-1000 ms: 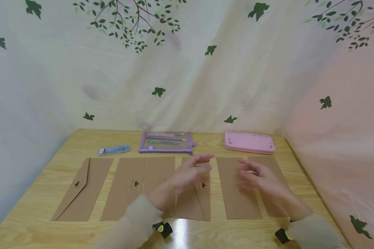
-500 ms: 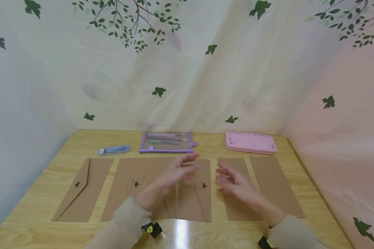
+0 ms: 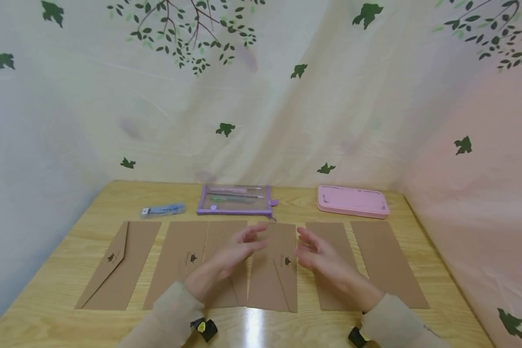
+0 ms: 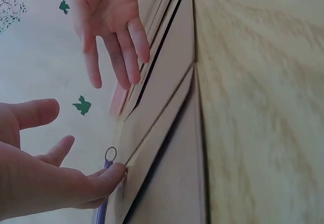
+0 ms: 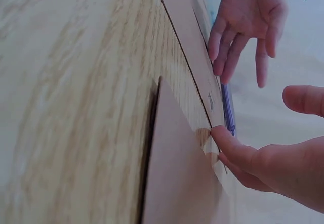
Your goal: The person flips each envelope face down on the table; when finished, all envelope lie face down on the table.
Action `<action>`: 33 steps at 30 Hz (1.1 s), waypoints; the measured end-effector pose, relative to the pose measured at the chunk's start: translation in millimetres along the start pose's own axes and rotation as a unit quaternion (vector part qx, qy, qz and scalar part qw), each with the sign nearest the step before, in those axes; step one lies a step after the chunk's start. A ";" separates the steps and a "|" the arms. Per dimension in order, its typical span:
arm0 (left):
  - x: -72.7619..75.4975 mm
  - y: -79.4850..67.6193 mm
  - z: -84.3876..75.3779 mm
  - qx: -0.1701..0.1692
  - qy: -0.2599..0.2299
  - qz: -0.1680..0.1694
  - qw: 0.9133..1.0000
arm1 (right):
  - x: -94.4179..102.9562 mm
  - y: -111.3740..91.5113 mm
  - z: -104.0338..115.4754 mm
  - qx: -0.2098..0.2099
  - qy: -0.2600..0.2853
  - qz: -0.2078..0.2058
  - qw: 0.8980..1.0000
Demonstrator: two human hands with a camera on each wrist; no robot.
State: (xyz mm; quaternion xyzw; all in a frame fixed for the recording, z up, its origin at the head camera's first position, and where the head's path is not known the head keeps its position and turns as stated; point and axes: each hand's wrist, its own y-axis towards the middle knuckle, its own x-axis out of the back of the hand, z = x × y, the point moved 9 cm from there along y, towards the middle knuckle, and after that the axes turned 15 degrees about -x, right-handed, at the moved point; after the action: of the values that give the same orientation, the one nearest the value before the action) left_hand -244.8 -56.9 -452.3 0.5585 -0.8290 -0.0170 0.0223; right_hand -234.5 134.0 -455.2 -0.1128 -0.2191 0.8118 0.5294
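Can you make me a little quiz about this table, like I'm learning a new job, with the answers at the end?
1. What lies at the back between the blue packet and the pink case?
2. True or false: the right hand is gripping a pen.
3. Which things are nearest the left hand?
A) cups
B) brown envelopes
C) socks

Key:
1. The see-through pouch with purple edges.
2. False; its fingers are spread loosely and it holds nothing.
3. B
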 end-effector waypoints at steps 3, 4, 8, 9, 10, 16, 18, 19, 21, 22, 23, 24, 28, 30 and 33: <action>2.9 -1.3 4.7 -0.002 -0.014 0.004 1.000 | 0.9 4.2 -2.7 -0.010 0.014 0.004 1.000; 3.7 -1.5 5.7 -0.003 -0.017 0.005 1.000 | 1.1 5.6 -3.1 -0.012 0.019 0.006 1.000; 4.7 -0.8 6.6 -0.007 -0.015 0.016 1.000 | -0.6 10.2 -2.2 -0.014 0.032 0.021 0.999; 4.9 -0.7 6.6 -0.006 -0.007 0.018 1.000 | -1.6 11.1 -1.8 -0.015 0.035 0.026 0.999; 4.9 -0.4 6.6 -0.006 0.002 0.021 1.000 | -2.6 12.2 -1.5 -0.015 0.038 0.029 0.999; 5.2 -0.5 7.1 -0.006 0.024 0.026 0.999 | -4.5 15.5 -2.2 -0.018 0.024 0.037 0.999; 4.7 -2.0 7.3 -0.008 0.017 0.028 0.999 | -4.6 15.2 -3.0 -0.017 0.016 0.042 0.999; 4.2 -3.0 7.3 -0.009 0.013 0.029 0.999 | -4.6 14.9 -3.5 -0.016 0.012 0.045 0.999; 2.3 -4.9 8.7 -0.011 0.011 0.034 0.999 | -4.5 13.9 -5.3 -0.015 0.011 0.053 0.998; 1.2 -5.6 9.7 -0.011 0.011 0.035 0.999 | -4.4 12.8 -6.1 -0.014 0.011 0.057 0.998; 0.1 -6.1 10.6 -0.011 0.010 0.036 0.999 | -4.0 11.7 -7.1 -0.014 0.012 0.060 0.998; -1.3 -6.3 11.6 -0.012 0.010 0.038 0.999 | -3.1 11.0 -8.9 -0.016 0.013 0.062 0.998; -6.0 -5.4 13.3 -0.010 0.011 0.045 0.999 | 0.0 8.5 -12.9 -0.023 0.015 0.070 0.997; -5.4 -3.8 11.9 -0.011 0.018 0.045 0.999 | 0.2 9.8 -12.0 -0.022 0.008 0.078 0.997; -1.0 -0.4 7.7 -0.014 0.028 0.037 0.999 | -0.3 13.8 -6.5 -0.013 0.005 0.091 0.996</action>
State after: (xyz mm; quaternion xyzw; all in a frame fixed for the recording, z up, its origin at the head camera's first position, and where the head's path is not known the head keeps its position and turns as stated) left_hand -244.5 -56.1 -460.0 0.5273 -0.8479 -0.0119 0.0542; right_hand -242.9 130.5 -467.5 -0.1438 -0.2160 0.8530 0.4529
